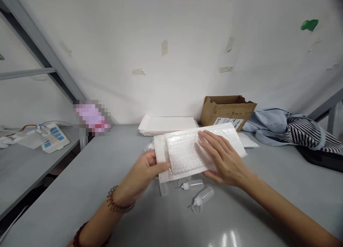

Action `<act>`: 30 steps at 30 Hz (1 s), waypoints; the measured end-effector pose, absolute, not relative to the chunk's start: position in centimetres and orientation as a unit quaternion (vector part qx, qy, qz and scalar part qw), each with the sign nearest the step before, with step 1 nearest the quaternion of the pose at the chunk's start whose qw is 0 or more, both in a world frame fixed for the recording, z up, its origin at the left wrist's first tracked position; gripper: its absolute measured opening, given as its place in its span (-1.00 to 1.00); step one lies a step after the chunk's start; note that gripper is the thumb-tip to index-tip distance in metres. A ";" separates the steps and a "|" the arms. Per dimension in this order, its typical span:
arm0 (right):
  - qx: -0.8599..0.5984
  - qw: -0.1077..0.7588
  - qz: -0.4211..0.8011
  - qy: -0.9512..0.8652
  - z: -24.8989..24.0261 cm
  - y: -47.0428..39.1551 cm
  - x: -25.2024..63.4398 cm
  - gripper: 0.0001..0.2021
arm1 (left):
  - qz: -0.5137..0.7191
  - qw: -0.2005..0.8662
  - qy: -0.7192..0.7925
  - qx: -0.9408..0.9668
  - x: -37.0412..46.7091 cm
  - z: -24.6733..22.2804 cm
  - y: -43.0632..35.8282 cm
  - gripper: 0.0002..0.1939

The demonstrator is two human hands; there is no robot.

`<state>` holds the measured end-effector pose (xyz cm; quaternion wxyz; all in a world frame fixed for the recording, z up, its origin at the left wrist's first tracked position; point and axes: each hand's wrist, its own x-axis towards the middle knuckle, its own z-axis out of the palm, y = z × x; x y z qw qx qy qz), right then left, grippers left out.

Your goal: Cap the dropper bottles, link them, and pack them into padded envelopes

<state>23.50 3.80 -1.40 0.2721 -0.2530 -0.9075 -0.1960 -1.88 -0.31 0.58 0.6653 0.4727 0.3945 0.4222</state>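
Note:
A white bubble mailer point(162, 150) is held up above the grey table, with a smaller sheet of bubble wrap point(182, 154) lying over its face. My left hand point(146, 170) pinches the mailer's left end, thumb in front and fingers behind. My right hand point(223, 159) lies over the right part, fingers together on top and thumb at the lower edge. Below the mailer, two small clear bottles with white tips, one point(193, 185) nearer it and another point(205, 196) to the right, lie on the table. A clear item point(164, 190) shows partly under the mailer.
Flat white mailers point(168, 124) are stacked by the wall. Right of them stand an open cardboard box point(227, 109) and a blue cloth with a striped part point(305, 132). At the far left, a white device point(56, 138) with cables rests on another table.

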 end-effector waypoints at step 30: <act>-0.344 0.242 -0.127 -0.899 -0.7 4.6 26.5 -0.50 | 0.079 0.118 0.354 0.924 2.5 -4.5 -3.6 -0.83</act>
